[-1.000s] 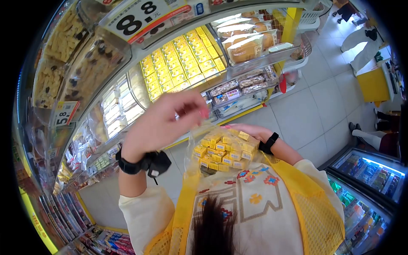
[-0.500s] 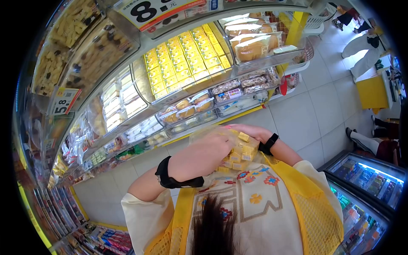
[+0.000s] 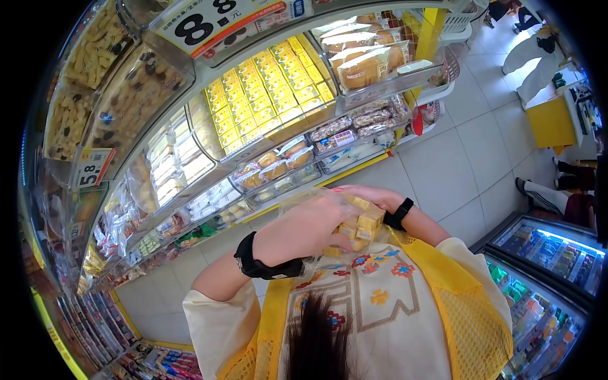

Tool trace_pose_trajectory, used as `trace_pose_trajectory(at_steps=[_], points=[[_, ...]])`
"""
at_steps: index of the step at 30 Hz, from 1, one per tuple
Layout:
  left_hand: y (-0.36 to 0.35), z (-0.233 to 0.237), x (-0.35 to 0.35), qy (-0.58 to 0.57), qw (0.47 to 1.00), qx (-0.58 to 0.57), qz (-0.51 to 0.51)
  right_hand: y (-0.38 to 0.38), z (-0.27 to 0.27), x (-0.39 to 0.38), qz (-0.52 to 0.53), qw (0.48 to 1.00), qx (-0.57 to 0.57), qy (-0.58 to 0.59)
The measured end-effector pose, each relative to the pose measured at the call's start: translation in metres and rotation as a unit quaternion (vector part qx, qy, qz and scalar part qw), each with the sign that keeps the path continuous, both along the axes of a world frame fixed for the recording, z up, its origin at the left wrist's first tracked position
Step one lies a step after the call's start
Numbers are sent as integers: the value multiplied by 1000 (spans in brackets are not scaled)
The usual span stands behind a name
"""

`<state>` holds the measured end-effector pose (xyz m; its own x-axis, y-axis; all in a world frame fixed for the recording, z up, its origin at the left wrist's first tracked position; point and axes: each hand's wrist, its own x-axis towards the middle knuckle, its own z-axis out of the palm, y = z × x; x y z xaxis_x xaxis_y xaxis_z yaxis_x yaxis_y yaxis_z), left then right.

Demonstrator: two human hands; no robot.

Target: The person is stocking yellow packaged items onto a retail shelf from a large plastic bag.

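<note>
Close to my chest is a clear plastic bag (image 3: 301, 201) with several small yellow boxes (image 3: 367, 221) in it. My left hand (image 3: 316, 218), with a black band at the wrist, reaches across the near side of the bag, its fingers bent over the boxes. Curled round the far side of the bag is my right hand (image 3: 367, 192), also with a black wristband; most of its fingers are hidden behind the bag. Beyond both hands, rows of matching yellow boxes (image 3: 263, 92) stand in a clear shelf bin.
Packaged bread (image 3: 364, 63) lies in the bin to the right. Clear bins of snacks (image 3: 142, 82) rise on the left, under price signs (image 3: 206, 28). Chest freezers (image 3: 544, 253) stand at the right. Other people (image 3: 532, 69) are farther off on the tiled floor (image 3: 443, 158).
My left hand's fingers have slid down over the yellow boxes in the bag. The right hand stays at the far side. The view has shifted slightly, moving the shelf left.
</note>
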<state>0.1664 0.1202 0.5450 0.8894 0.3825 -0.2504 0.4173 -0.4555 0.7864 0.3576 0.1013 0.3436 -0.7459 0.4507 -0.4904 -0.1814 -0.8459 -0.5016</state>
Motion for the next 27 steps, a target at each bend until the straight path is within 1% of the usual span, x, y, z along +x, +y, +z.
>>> trace_pose_trajectory(at_steps=[3, 6, 12, 15, 17, 18, 20, 21, 23, 24, 26, 27], points=[[0, -1, -2, -27, 1000, 4, 4, 0, 1, -1, 5, 1000, -13, -12], [-1, -7, -6, -45, 999, -1, 6, -2, -3, -3, 5, 1000, 8, -8], [-3, -3, -8, 11, 1000, 14, 16, -1, 4, -5, 17, 1000, -13, -3], [-7, -9, -14, -6, 999, 35, 24, -2, 3, -6, 14, 1000, -7, 2], [-10, -7, -19, -55, 994, 86, 39, -2, 2, -6, 21, 1000, -8, -3], [-12, -5, -20, -55, 994, 87, 38, -2, -2, -6, 20, 1000, -8, -2], [-14, 3, -21, -7, 997, 56, 49, -2, -10, -7, 24, 1000, -1, -12], [-13, 9, -23, -6, 997, 57, 49, -2, -8, -8, 24, 1000, 0, -11], [-12, 25, -25, 48, 998, -5, 32, -1, -3, -8, 28, 999, -39, 3], [-10, 36, -27, 48, 998, -5, 32, -1, -4, -8, 27, 999, -39, 3], [-4, 55, -32, 83, 992, -71, 62, -3, -6, -8, 24, 999, -30, -7], [-2, 55, -36, 84, 992, -70, 62, -3, -3, -8, 24, 999, -30, -7]])
